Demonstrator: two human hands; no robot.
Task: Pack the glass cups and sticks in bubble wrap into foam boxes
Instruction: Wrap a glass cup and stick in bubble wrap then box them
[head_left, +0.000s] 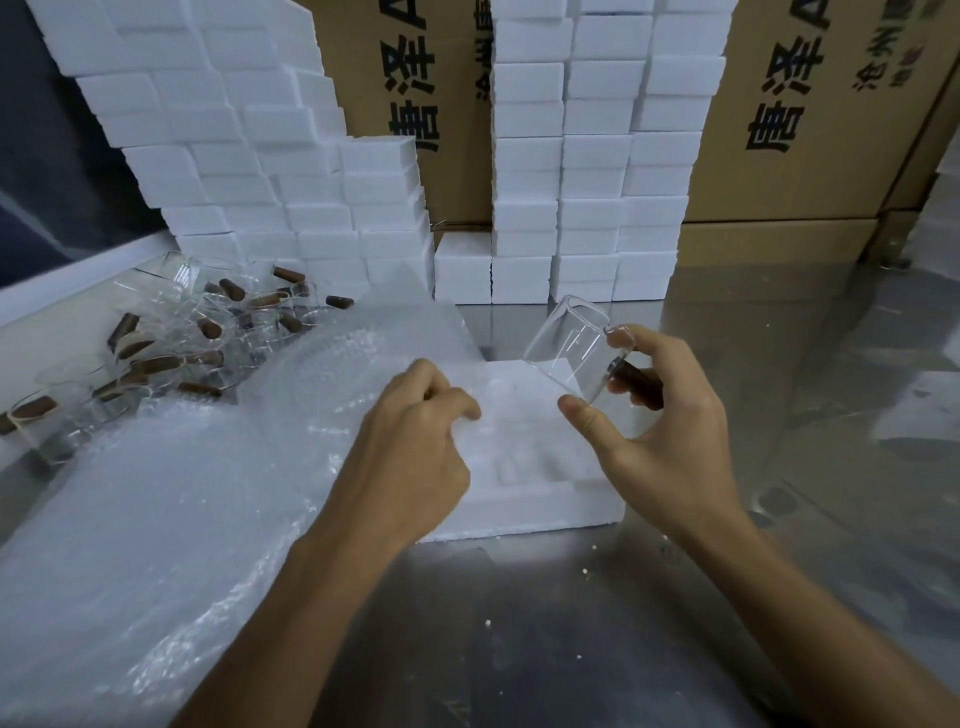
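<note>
Cup (566, 347) in right hand (660, 415) grip; left hand (415, 431) pinches bubble wrap (208, 467), fingertips hidden.

Open foam box (524, 499) sits mid-counter (727, 571); bubble wrap (182, 493) lies left of it, loose cups (171, 332) behind that, foam stacks (587, 171) at the back.

A grey, glossy metal desk (779, 364) fills the lower part of the view, its surface throwing back soft, blurred reflections and patches of pale light. Small white crumbs (488, 622) dot it toward the near edge. Along the far edge stand tall brown cardboard cartons (810, 145) printed with large black Chinese characters. At the far left corner a white ledge (78, 280) runs along the desk's left edge, and above it lies a dark panel (47, 156), too dim to make out.
</note>
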